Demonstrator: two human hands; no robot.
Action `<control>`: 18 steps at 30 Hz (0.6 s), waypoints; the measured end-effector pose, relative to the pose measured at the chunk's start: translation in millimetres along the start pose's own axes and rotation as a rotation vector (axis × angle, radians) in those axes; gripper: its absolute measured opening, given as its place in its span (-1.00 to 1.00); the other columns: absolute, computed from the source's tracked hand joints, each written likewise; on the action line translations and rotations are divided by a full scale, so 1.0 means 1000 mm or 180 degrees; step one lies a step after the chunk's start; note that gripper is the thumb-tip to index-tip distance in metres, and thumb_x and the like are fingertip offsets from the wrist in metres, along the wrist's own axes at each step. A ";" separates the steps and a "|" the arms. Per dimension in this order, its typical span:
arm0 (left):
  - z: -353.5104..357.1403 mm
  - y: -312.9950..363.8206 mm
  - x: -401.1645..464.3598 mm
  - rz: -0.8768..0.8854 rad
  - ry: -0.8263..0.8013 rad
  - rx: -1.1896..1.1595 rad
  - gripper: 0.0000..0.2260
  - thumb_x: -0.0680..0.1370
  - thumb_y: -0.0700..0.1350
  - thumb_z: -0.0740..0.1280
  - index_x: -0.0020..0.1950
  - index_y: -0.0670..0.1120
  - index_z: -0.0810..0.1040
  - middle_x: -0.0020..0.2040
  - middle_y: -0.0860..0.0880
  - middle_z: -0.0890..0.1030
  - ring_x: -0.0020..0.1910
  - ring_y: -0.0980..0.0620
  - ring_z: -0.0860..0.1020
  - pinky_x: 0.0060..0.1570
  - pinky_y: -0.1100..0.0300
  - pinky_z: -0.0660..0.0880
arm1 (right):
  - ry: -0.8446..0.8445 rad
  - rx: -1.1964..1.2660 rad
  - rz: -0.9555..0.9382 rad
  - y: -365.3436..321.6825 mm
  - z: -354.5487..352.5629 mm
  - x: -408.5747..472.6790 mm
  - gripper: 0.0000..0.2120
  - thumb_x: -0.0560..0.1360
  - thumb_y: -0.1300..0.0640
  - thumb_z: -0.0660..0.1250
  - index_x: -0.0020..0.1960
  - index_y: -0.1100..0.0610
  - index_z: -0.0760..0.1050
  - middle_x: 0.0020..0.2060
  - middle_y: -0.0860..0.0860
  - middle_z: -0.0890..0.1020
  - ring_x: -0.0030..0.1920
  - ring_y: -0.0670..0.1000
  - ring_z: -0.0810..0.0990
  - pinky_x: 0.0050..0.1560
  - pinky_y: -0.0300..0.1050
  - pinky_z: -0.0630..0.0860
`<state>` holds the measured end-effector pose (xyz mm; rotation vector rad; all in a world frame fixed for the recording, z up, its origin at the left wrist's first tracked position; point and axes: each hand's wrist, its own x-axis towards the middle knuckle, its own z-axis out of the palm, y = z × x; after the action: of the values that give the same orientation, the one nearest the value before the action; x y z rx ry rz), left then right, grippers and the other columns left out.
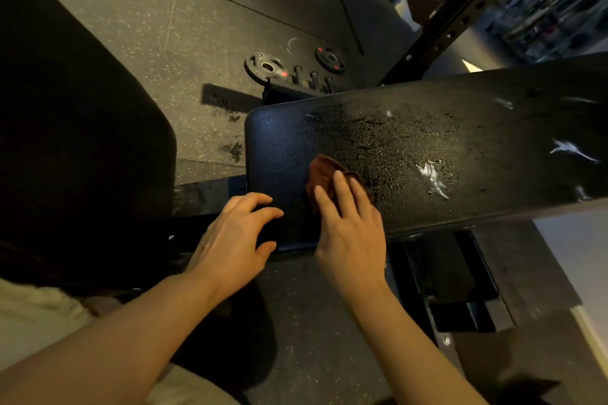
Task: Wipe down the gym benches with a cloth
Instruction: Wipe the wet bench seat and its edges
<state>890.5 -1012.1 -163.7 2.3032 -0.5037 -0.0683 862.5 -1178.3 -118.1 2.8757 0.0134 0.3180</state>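
A black padded gym bench point(427, 148) runs from the middle of the view to the right edge, its top speckled with wet droplets. A small brown cloth point(324, 174) lies on the near left part of the pad. My right hand point(348, 227) presses flat on the cloth with straight fingers. My left hand point(237, 233) grips the bench's near left corner, fingers on top and thumb on the side edge.
A second black pad point(82, 141) fills the left side. Two small weight plates point(263, 67) and a peg rack point(312, 82) sit on the speckled rubber floor behind the bench. A perforated steel rack upright point(460, 6) slants at upper right. The bench's metal base point(460, 289) lies below.
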 end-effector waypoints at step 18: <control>-0.001 -0.001 -0.002 0.0262 -0.0327 -0.0091 -0.36 0.46 -0.03 0.46 0.49 0.14 0.28 0.46 0.16 0.23 0.46 0.15 0.10 0.37 0.27 0.11 | 0.0086 0.0105 0.0122 0.004 -0.008 -0.032 -0.34 0.16 0.09 0.49 0.26 0.09 0.54 0.22 0.14 0.52 0.05 0.21 0.38 -0.05 0.04 0.54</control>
<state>888.9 -1010.4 -164.2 2.2568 -0.6452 -0.1533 829.3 -1180.9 -116.4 2.9073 -0.0320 0.3673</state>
